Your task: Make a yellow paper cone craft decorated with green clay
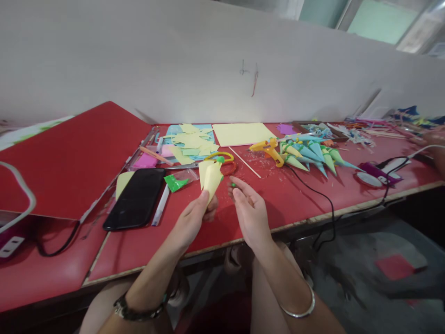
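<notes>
My left hand (193,215) is closed around the narrow end of a pale yellow paper cone (211,182), tilted up and away from me. Green bits sit at the cone's wide top edge. Just to the right, my right hand (251,211) pinches a small green piece (233,184) between thumb and fingertips, apart from the cone. Behind the cone lie scissors (227,157) with yellow and red handles, partly covered by it. A small clear bag with green material (176,183) rests left of the cone.
A black phone (136,199) and a pen (161,206) lie at left. Yellow paper scraps (193,139) are piled behind. A yellow glue gun (269,150), its cord hanging over the edge, lies beside several finished paper cones (314,155). A stick (245,162) lies mid-table. Another person's hand (434,139) shows far right.
</notes>
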### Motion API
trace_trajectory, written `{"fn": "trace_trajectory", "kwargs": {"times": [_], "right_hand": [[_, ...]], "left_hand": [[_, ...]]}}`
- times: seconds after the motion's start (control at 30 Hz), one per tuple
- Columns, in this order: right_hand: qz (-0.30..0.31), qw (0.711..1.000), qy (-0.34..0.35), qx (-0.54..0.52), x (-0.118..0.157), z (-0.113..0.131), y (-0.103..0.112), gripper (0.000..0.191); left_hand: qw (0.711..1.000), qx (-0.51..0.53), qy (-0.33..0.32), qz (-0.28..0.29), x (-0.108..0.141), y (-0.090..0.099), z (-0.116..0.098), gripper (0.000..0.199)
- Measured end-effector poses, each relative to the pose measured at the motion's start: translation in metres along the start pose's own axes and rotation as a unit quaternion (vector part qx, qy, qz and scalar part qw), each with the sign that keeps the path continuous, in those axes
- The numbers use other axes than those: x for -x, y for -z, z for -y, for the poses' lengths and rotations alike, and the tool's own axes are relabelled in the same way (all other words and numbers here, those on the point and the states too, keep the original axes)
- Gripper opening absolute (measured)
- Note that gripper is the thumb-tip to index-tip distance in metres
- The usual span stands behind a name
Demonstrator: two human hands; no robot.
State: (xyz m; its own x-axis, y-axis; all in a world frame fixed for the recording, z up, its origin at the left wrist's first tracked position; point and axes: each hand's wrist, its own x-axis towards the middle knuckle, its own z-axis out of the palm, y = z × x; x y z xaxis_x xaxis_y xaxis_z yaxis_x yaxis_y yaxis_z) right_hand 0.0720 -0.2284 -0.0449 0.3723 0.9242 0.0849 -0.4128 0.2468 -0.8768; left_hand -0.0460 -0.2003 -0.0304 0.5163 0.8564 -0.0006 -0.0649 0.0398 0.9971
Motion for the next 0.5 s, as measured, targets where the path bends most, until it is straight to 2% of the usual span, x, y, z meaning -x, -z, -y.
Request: {"fn": "trace_trajectory", "kwargs": {"times": [0.13, 0.3, 0.4, 0.5], "right_hand": [[0.052, 0.998, -0.008, -0.046, 0.001, 0.005, -0.004, 0.033], [0.091, 0.992, -0.069, -0.058, 0.002, 0.011, -0.008, 0.026], [0.09, 0.993, -0.065, -0.038, 0.004, 0.011, -0.008, 0.025], [0.073, 0.997, -0.003, 0.024, 0.005, 0.012, -0.007, 0.024]], "left_hand": [[0.986, 0.136, 0.033, 0.089, 0.001, -0.009, 0.004, 0.045], [0.979, 0.158, 0.065, 0.109, 0.003, -0.013, 0.007, 0.042], [0.991, 0.083, 0.073, 0.081, 0.003, -0.013, 0.009, 0.041], [0.996, -0.084, 0.036, -0.012, 0.004, -0.011, 0.007, 0.037]]}}
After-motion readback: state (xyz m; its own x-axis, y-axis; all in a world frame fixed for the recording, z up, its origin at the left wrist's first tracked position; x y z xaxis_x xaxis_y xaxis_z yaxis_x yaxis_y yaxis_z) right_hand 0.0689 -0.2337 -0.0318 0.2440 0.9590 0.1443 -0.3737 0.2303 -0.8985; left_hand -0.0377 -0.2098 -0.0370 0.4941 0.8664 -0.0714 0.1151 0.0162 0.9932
